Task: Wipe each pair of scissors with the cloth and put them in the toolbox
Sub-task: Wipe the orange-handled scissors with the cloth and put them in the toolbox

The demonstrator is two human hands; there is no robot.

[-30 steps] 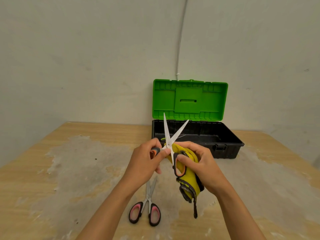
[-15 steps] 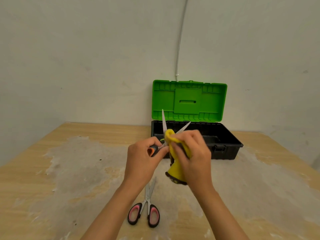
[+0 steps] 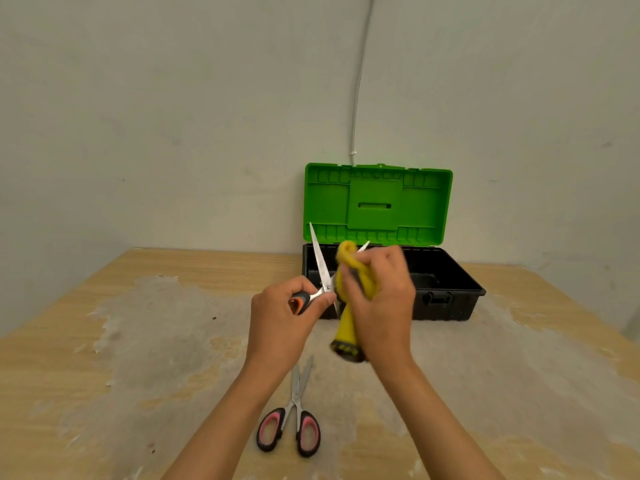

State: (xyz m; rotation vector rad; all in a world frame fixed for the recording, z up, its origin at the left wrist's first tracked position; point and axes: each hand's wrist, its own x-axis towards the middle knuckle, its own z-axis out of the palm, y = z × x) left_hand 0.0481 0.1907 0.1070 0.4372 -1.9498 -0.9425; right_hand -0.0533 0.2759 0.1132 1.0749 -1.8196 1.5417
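Note:
My left hand (image 3: 282, 315) grips the orange-and-grey handle of a pair of scissors (image 3: 320, 263) whose blades stand spread apart, pointing up. My right hand (image 3: 382, 301) holds a yellow cloth (image 3: 348, 322) wrapped round the right blade; only that blade's tip shows above the cloth. The cloth's dark-edged end hangs below my hand. A second pair of scissors (image 3: 294, 422) with pink-and-black handles lies flat on the table between my forearms, blades pointing away. Behind my hands stands the black toolbox (image 3: 446, 282), its green lid (image 3: 379, 204) raised.
The worn wooden table (image 3: 145, 344) spreads left and right, with pale peeling patches. The toolbox stands against a plain wall, and a thin white cable (image 3: 358, 98) runs up the wall above the lid.
My right hand has slid the yellow cloth up the right blade, from near the pivot toward the tip. My left hand has kept the scissors almost still.

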